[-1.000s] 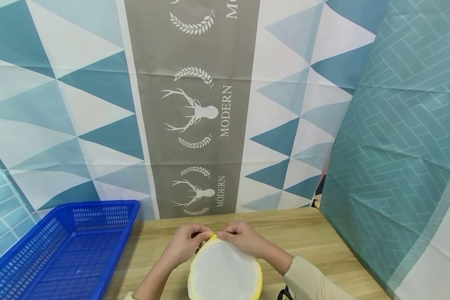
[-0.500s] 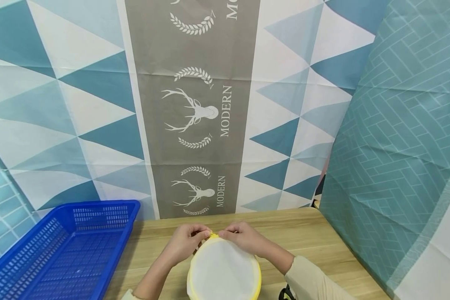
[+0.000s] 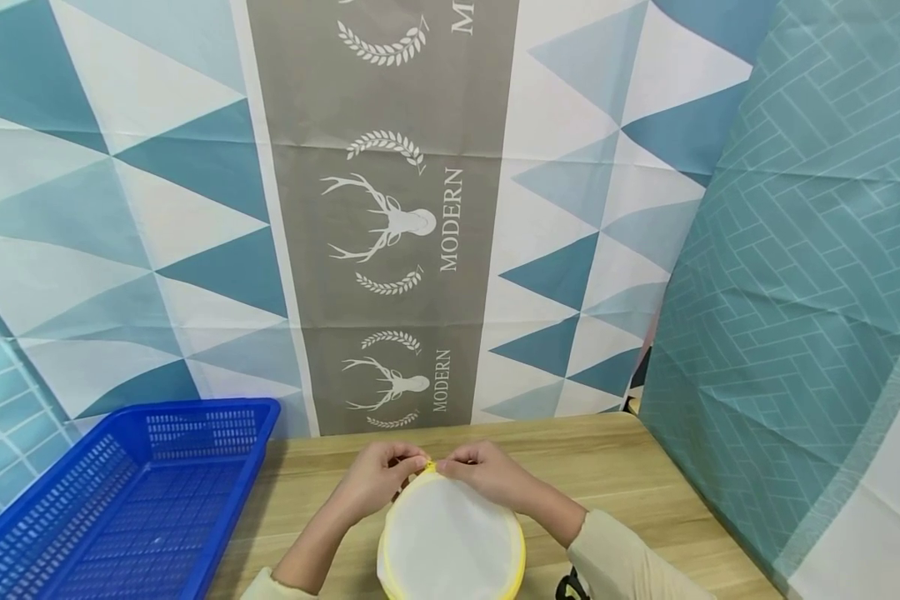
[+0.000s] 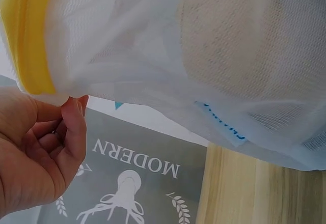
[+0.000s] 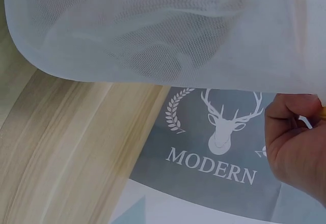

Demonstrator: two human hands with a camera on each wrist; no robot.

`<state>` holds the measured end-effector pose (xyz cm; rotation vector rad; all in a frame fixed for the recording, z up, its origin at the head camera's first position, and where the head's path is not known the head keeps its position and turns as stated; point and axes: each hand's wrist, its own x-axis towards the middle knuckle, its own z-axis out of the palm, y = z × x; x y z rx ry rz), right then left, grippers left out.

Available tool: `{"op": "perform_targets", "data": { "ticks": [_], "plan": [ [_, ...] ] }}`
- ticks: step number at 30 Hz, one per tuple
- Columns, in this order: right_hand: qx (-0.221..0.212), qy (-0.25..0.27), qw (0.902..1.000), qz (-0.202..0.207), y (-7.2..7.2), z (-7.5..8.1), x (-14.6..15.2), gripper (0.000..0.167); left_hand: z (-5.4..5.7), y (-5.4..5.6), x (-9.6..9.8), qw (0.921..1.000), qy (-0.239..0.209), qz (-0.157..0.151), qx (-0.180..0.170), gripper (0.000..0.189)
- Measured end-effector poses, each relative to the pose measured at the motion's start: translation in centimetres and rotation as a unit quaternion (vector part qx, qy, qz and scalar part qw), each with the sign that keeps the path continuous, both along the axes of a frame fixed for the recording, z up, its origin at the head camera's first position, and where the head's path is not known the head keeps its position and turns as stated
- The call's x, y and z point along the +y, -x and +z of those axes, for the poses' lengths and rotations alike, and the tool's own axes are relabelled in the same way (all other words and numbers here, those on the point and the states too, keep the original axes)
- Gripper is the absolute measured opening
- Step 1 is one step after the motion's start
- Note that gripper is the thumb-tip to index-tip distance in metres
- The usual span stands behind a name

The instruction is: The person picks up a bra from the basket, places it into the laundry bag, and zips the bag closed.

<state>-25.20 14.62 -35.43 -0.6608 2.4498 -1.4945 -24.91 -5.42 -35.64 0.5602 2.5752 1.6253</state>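
Observation:
A white mesh laundry bag (image 3: 453,537) stands on its end at the front of the table, its round top trimmed in yellow. At the far side of that top, my left hand (image 3: 375,487) pinches the edge by the yellow zipper (image 3: 430,467). Just across from it, my right hand (image 3: 491,482) pinches the same edge between thumb and forefinger. Through the mesh in the left wrist view shows a beige, rounded padded shape (image 4: 226,35), and a label (image 4: 221,123) with blue lettering hangs by the seam. The right wrist view shows the bag's smooth mesh side (image 5: 168,46).
To the left lies a blue plastic basket (image 3: 251,475) with perforated walls. The wooden table (image 3: 607,467) ends at a patterned cloth backdrop (image 3: 390,275). A teal sheet (image 3: 795,275) hangs along the right side. A small black object (image 3: 570,586) shows by the right sleeve.
Both hands stay at the far edge of the bag. The left fingertips have shifted slightly right and up, closer to the right hand, and the bag's top has moved slightly with them.

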Motion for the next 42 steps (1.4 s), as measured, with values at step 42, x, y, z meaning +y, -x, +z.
{"op": "perform_targets", "data": {
  "ticks": [42],
  "plan": [
    [0.007,-0.011,0.9999,0.003,0.2,0.7,-0.4,0.031,0.0,-0.2,0.2,0.9999,-0.002,0.003,0.015,0.021]
  ]
}}
